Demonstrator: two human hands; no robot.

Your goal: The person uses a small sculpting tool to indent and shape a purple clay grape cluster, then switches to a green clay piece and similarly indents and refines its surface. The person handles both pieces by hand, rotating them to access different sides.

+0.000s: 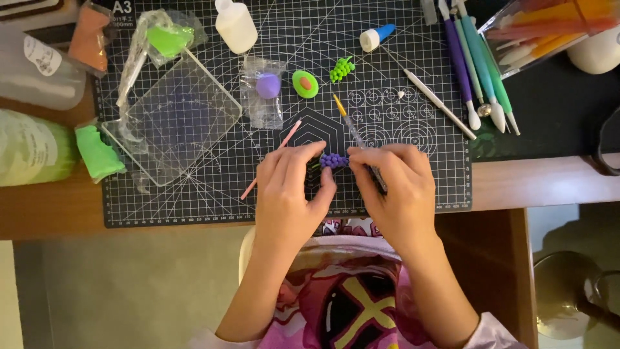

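In the head view, a small purple clay grape cluster was pinched between the fingertips of the left hand and the right hand, just above the middle of the dark gridded cutting mat. The left hand was closed on the cluster from its 9 o'clock side, thumb below and fingers above. The right hand was closed on it from 3 o'clock, and a thin modelling tool with a yellow tip was also gripped there, its tip pointing toward 11 o'clock. A pink stick lay on the mat just beside the left hand, at its 10 o'clock. At 12 o'clock from the cluster, well apart, a green clay grape cluster and a green avocado half were seen. A bag holding a purple clay ball lay at 11 o'clock, beside a clear plastic tray.
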